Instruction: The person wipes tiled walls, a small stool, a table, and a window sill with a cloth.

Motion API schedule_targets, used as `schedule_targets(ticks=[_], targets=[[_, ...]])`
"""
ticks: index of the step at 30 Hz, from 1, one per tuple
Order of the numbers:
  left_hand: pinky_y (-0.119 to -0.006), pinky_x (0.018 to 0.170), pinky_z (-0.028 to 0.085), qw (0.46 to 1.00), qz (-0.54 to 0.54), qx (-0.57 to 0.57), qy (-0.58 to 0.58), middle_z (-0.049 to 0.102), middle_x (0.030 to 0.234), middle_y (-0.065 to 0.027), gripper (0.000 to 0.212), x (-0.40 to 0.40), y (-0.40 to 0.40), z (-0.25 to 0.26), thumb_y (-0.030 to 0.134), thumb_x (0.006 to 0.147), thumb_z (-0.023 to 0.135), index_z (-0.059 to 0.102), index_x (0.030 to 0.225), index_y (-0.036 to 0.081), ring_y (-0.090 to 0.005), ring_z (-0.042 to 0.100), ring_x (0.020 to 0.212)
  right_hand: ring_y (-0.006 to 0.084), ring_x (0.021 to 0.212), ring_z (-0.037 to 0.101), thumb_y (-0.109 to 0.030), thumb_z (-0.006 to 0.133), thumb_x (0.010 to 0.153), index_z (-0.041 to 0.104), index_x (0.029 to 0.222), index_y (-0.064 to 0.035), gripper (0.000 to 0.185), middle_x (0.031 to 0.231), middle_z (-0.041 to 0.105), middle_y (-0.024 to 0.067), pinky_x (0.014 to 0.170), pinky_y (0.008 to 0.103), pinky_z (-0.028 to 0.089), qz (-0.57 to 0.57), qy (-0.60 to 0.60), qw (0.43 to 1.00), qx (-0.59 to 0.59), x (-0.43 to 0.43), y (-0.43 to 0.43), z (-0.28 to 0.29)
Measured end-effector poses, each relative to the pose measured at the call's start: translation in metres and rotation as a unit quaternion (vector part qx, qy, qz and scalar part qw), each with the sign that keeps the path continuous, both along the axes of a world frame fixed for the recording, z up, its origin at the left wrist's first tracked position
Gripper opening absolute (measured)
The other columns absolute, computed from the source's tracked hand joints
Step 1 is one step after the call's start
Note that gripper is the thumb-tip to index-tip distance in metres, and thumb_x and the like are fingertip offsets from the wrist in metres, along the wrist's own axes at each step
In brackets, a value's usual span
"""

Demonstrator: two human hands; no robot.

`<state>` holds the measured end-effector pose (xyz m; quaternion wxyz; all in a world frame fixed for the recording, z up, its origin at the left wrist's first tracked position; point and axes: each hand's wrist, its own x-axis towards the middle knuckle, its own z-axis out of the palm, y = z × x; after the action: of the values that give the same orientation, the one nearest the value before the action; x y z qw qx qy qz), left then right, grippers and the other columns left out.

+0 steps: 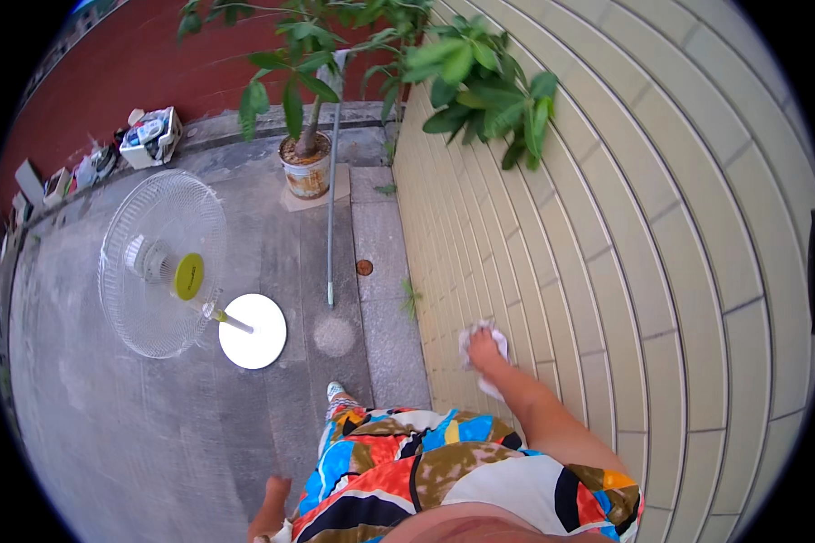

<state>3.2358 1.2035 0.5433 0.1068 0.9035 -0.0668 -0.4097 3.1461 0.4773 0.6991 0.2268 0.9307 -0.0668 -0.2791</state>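
My right hand [483, 349] presses a crumpled white cloth [492, 390] against the beige tiled wall [584, 305], low on my right side. Its fingers are bunched over the cloth, which shows around them. At the bottom of the view, my left hand [278, 487] hangs beside my patterned clothing [394, 468]. It touches no object that I can see, and its fingers are too small and blurred to make out. One foot in a light patterned shoe [335, 389] rests on the paving in front of me.
A pedestal fan [189, 277] with a round white base [258, 351] stands ahead to the left. A potted tree [307, 175] and a grey pole [332, 224] stand near the wall corner. Leaves [496, 102] overhang the wall. A filled white crate [148, 155] sits by the red wall [109, 75].
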Motion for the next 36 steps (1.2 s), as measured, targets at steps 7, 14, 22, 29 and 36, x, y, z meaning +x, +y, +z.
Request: schedule_targets(ticks=[7,14,22,29,36], targets=[[-0.046,0.079,0.055,0.923,-0.380,-0.006,-0.060,0.071,0.099,-0.0137,0.033,0.042,0.009,-0.027,0.035,0.093,0.050,0.072,0.097,0.010,-0.0338,0.068,0.092,0.0292,0.110,0.055,-0.007,0.060,0.077,0.063,0.109,-0.0006,0.033,0.115,0.058,0.0156,0.096,0.0410,0.042,-0.020,-0.196,0.971,-0.139,0.165,-0.057,0.143],[-0.040,0.090,0.050,0.949,0.166,-0.254,-0.088,0.067,0.108,-0.0238,0.038,0.261,-0.129,0.028,0.027,0.089,0.062,0.064,0.114,-0.002,-0.0329,0.065,0.104,0.0299,0.126,0.046,-0.012,0.053,0.084,0.063,0.115,-0.0015,0.034,0.138,0.050,0.0125,0.100,0.0452,0.037,-0.016,-0.350,0.909,-0.225,0.248,-0.123,0.262],[-0.036,0.094,0.049,0.888,0.321,-0.323,-0.063,0.066,0.115,-0.0194,0.039,0.180,-0.139,0.045,0.018,0.089,0.066,0.060,0.121,-0.004,-0.0263,0.063,0.108,0.0364,0.126,0.046,-0.021,0.051,0.088,0.066,0.117,-0.0029,0.037,0.128,0.057,0.0169,0.111,0.0559,0.026,0.034,0.091,0.995,-0.025,0.173,-0.088,0.000],[-0.036,0.091,0.050,0.968,0.193,-0.132,0.088,0.069,0.103,-0.0238,0.041,0.026,-0.090,-0.019,0.029,0.086,0.065,0.067,0.111,-0.003,-0.0320,0.066,0.103,0.0317,0.125,0.047,-0.047,0.063,0.083,0.069,0.114,-0.0098,0.048,0.122,0.062,0.0102,0.111,0.0596,0.021,0.019,0.155,0.988,0.007,0.244,-0.128,-0.003],[-0.036,0.097,0.047,0.910,0.372,-0.178,0.045,0.065,0.118,-0.0212,0.042,0.109,-0.179,0.046,0.024,0.092,0.063,0.059,0.124,-0.003,-0.0276,0.062,0.112,0.0326,0.136,0.038,-0.017,0.052,0.089,0.056,0.130,-0.0033,0.044,0.144,0.046,0.0107,0.111,0.0582,0.026,0.044,-0.131,0.972,-0.188,0.449,-0.278,0.021]])
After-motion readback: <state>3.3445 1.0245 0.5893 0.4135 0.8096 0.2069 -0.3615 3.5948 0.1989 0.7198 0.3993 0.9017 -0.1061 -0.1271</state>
